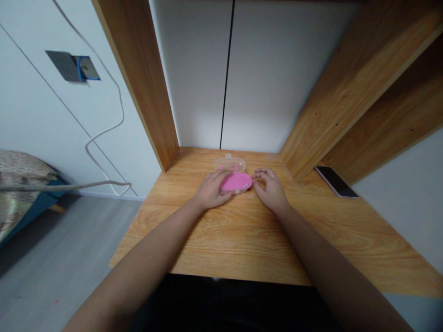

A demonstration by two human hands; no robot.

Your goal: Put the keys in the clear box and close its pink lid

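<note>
A small case with a clear lid (230, 164) flipped open towards the back lies on the wooden desk. Its lower part holds a bright pink oval piece (238, 181). My left hand (212, 189) grips the left end of this case, fingers over the back edge and thumb along the front. At the right end, my right hand (270, 188) has its fingers curled, thumb and fingertips close to the pink piece; whether something small is between them is too small to tell. Small clear loops (248, 196) lie on the desk just in front of the case.
A phone (336, 181) lies at the right by a wooden upright. Wooden panels (138, 83) flank the white back wall. A white cable (121, 106) hangs at the left near an open wall socket (73, 67). The desk's front edge is near my body.
</note>
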